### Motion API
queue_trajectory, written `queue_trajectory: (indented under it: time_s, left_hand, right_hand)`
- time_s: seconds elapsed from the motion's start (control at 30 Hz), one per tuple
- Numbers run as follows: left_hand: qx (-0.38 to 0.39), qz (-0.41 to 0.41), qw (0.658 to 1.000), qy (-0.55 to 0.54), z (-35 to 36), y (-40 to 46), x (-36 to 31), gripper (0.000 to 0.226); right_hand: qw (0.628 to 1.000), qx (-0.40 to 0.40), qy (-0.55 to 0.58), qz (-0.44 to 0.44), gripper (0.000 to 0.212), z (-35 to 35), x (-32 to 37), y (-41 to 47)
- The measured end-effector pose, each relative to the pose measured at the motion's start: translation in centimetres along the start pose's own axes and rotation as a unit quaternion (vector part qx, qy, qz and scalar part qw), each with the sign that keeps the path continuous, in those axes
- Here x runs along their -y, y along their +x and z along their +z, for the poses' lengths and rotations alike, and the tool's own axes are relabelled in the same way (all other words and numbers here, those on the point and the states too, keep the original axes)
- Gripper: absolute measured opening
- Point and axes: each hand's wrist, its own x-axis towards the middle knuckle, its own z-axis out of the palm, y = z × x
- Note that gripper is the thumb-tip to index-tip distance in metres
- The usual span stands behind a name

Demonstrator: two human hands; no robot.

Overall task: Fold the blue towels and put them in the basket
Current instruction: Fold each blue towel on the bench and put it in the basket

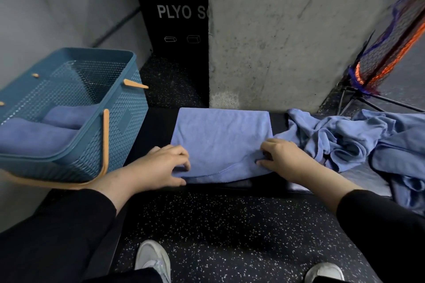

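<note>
Head view: a half-folded towel (pixel 220 142) lies flat on the black bench (pixel 158 126). The left hand (pixel 158 165) pinches its near left corner and the right hand (pixel 282 158) pinches its near right edge. Folding is mid-step. Next, both corners probably need lifting together and carrying to the far edge, kept aligned. The basket (pixel 119 126) at left holds what look like two folded towels (pixel 46 131). A crumpled pile (pixel 358 140) waits at right.

Soft matt cloth towel (pixel 220 140), perforated plastic basket (pixel 119 122) (slightly glossy), rough concrete pillar (pixel 287 30), speckled rubbery floor (pixel 230 225)
</note>
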Motion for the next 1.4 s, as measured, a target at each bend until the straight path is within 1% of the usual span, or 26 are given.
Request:
queue_trajectory:
  time_s: [0.03, 0.1, 0.17, 0.2, 0.3, 0.4, 0.47, 0.57, 0.63, 0.73, 0.8, 0.87, 0.93, 1.0, 1.1, 1.2, 1.3, 1.4]
  left_hand:
    - [-0.025, -0.004, 1.000, -0.011, 0.2, -0.3, 0.0, 0.021]
    - [-0.078, -0.038, 0.995, -0.055, 0.5, -0.6, -0.2, 0.002]
    - [-0.106, -0.092, 0.983, -0.120, 0.0, -0.4, -0.6, 0.007]
    - [-0.118, -0.121, 0.974, -0.154, -0.3, -0.2, -0.7, 0.009]
    - [-0.162, -0.179, 0.948, -0.204, -1.2, 1.0, -0.5, 0.011]
    - [-0.157, -0.194, 0.948, -0.198, -1.6, 2.5, -0.1, 0.012]
    - [-0.160, -0.198, 0.948, -0.193, -1.8, 3.5, 0.0, 0.012]
    - [-0.222, -0.206, 0.934, -0.190, -2.4, 5.2, 0.1, 0.013]
    - [-0.258, -0.216, 0.927, -0.164, -2.8, 6.2, 0.0, 0.017]
    - [-0.295, -0.218, 0.920, -0.138, -2.7, 7.8, 0.2, 0.018]
    - [-0.312, -0.198, 0.918, -0.146, -2.2, 8.9, 0.5, 0.018]
    - [-0.297, -0.182, 0.930, -0.121, -1.4, 10.0, 1.1, 0.017]
    - [-0.246, -0.186, 0.950, -0.052, -0.7, 10.8, 1.7, 0.018]
    - [-0.218, -0.187, 0.958, -0.004, -0.4, 11.2, 2.1, 0.019]
    - [-0.200, -0.170, 0.965, -0.001, -0.5, 11.0, 2.1, 0.017]
    - [-0.170, -0.156, 0.973, 0.003, -0.7, 9.9, 1.5, 0.015]
    - [-0.146, -0.159, 0.976, 0.004, -0.7, 7.8, 0.6, 0.015]
    - [-0.102, -0.161, 0.982, 0.006, -0.4, 5.7, 0.1, 0.012]
  right_hand:
    - [1.000, -0.023, 0.021, 0.003, 0.030, 0.0, 0.1, -0.3]
    - [0.992, -0.079, 0.091, 0.026, 0.022, -0.6, 0.4, -0.7]
    - [0.977, -0.134, 0.157, 0.062, 0.010, -1.4, 0.7, -0.7]
    - [0.967, -0.155, 0.185, 0.083, 0.008, -1.9, 0.9, -0.5]
    - [0.949, -0.192, 0.217, 0.124, 0.019, -2.9, 1.0, 0.8]
    - [0.957, -0.168, 0.200, 0.127, 0.020, -2.9, 1.0, 2.2]
    - [0.967, -0.148, 0.171, 0.118, 0.022, -2.4, 0.9, 3.3]
    - [0.979, -0.130, 0.108, 0.116, 0.023, -1.2, 0.2, 5.1]
    - [0.981, -0.141, 0.066, 0.111, 0.020, -0.5, -0.6, 6.1]
    - [0.979, -0.179, 0.051, 0.080, 0.012, 0.0, -2.0, 7.1]
    - [0.982, -0.173, 0.044, 0.053, 0.006, 0.1, -2.6, 7.5]
    - [0.985, -0.164, 0.031, 0.040, 0.003, 0.5, -2.8, 7.9]
    - [0.985, -0.164, 0.017, 0.044, 0.004, 0.9, -2.8, 8.3]
    - [0.985, -0.159, 0.011, 0.060, 0.002, 1.0, -2.6, 8.6]
    - [0.987, -0.142, 0.003, 0.074, 0.012, 1.0, -2.1, 8.6]
    - [0.990, -0.124, -0.019, 0.064, 0.011, 0.7, -1.4, 7.6]
    - [0.996, -0.072, -0.023, 0.050, 0.009, 0.2, -0.5, 5.8]
    - [0.999, -0.007, -0.027, 0.036, 0.008, -0.6, 0.6, 3.6]
